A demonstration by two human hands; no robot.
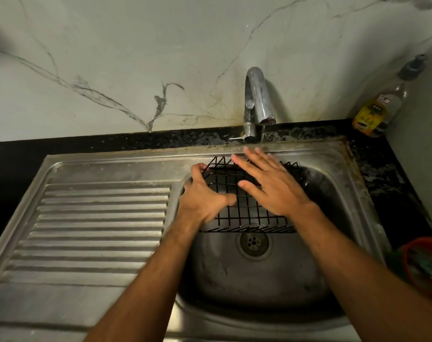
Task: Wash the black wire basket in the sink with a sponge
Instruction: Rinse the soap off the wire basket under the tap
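Marble-veined wall behind, the black wire basket (244,206) sits in the sink (333,280) under a thin trickle — left hand (205,196) gripping its rim, right hand (271,183) spread flat (no sponge visible) — scrubbing seemingly not yet begun.

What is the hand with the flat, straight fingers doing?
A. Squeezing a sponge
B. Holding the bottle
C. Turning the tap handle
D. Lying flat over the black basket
D: the right hand lies with straight fingers spread over the black wire basket in the steel sink, holding no sponge, while the left hand holds the basket's left edge in its grip.
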